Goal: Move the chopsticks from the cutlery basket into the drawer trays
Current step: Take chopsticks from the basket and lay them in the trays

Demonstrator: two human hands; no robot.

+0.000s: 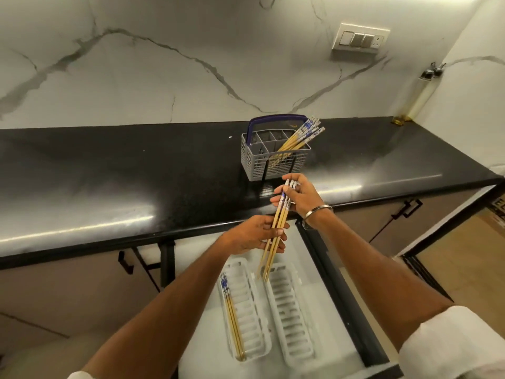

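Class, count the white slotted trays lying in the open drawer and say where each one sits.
2. The left tray holds a few chopsticks along its left edge; the right tray lies beside it, empty. The drawer's near end is out of frame, so more may be hidden.

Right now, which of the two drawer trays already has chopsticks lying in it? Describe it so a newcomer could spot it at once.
Start at the open drawer below the black countertop. Two white slotted trays lie side by side in it. It is the left tray, with blue-patterned chopsticks lying along its left edge; the right tray has none lying in it.
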